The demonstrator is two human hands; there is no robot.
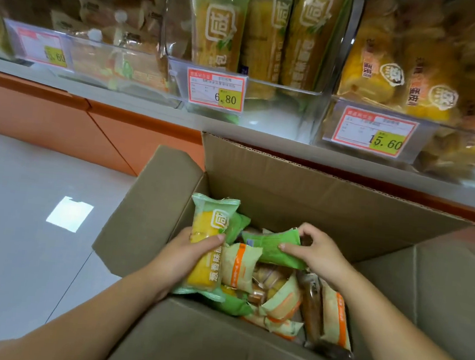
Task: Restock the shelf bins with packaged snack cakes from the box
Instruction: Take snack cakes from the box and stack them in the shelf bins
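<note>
While inside the box (288,185), hands (190,252) (320,256) around snack cakes (211,227) (277,247).

Two bare hands in shot: left hand (190,251), right hand (319,253). Short thumbnails (220,237) on both, trimmed close. Bare left forearm (84,310) and bare right forearm (406,320), uncovered right out to the frame's edges. Slim wrists, smooth skin. Elbows and upper arms cut off out of shot.

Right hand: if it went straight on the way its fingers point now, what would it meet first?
The right hand pinches the green packet; pushed on leftward, it would probably reach the yellow cake packet in the left hand, though depth is unclear.
</note>
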